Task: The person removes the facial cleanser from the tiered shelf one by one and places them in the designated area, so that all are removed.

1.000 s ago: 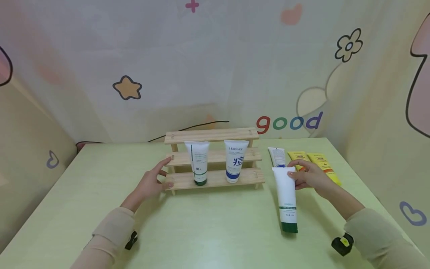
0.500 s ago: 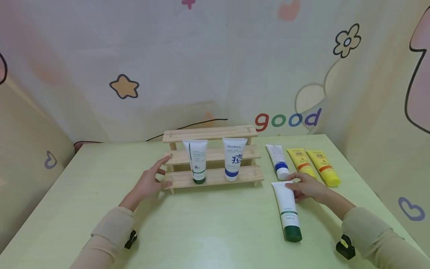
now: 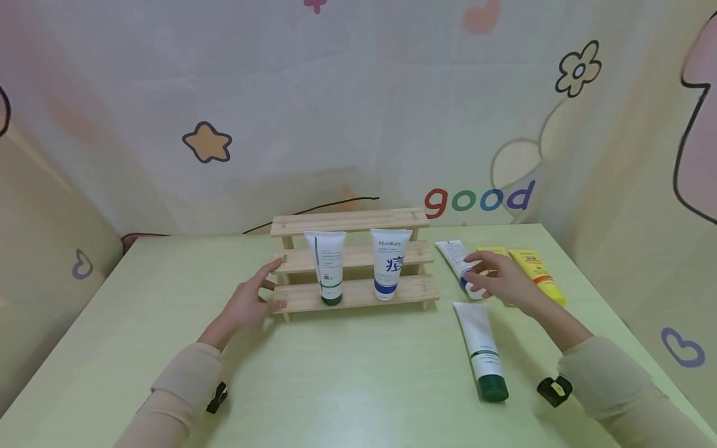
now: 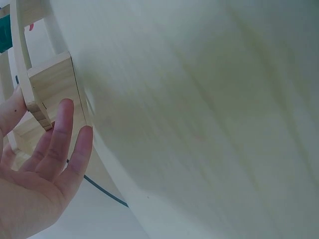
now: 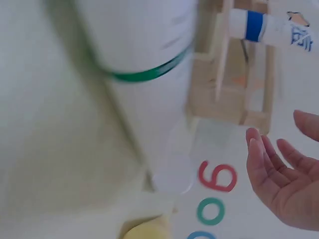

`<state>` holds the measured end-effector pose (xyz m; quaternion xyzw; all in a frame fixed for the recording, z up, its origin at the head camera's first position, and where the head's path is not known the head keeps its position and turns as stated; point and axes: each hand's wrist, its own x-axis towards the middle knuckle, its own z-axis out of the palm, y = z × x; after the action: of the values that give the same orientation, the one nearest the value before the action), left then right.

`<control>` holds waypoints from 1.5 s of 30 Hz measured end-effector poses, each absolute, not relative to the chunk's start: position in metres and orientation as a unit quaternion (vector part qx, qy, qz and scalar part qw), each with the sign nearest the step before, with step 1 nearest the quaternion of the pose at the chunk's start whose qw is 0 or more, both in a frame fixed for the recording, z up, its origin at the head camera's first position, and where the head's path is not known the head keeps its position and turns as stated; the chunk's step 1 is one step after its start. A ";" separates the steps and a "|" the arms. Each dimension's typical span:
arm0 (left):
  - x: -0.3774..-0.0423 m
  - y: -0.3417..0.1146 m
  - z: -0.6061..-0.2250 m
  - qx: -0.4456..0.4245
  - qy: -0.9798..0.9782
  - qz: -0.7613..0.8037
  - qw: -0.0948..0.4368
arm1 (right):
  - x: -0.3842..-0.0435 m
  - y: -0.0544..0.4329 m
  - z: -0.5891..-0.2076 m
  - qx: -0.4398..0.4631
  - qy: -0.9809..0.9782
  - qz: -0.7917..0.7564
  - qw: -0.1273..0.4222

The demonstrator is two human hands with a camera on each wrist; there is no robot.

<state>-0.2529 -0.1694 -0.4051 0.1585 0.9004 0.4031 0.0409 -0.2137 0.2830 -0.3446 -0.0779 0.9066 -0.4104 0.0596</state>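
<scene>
My left hand (image 3: 246, 303) holds the left end of a three-step wooden rack (image 3: 358, 302); its thumb lies on the lowest step and a finger reaches the middle one. In the left wrist view, other fingers (image 4: 62, 137) extend past the step's end. A white tube with a green cap (image 3: 332, 264) and a white tube with a blue band (image 3: 390, 261) stand upright on the lowest step. My right hand (image 3: 506, 280), fingers apart, is over another blue-banded tube (image 3: 450, 252) lying on the table; contact is unclear. A larger green-capped tube (image 3: 482, 348) lies nearer me.
Two yellow tubes (image 3: 534, 270) lie at the right, one partly hidden behind my right hand. A patterned curtain (image 3: 336, 112) hangs behind the table (image 3: 336, 373) and along its sides. The rack's two upper steps bear nothing.
My right hand laid the larger green-capped tube on the table, let go and moved back to the lying blue-banded tube, which has turned slightly. My left hand stays at the rack.
</scene>
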 end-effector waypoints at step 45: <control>-0.254 -0.170 -0.404 0.155 0.906 0.392 0.040 | -0.214 0.206 -0.338 -0.140 0.872 -0.469 -0.024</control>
<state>-0.2540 -0.1697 -0.4044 0.1553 0.9060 0.3916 0.0403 -0.2138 0.2062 -0.3379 -0.1398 0.8717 -0.4691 -0.0240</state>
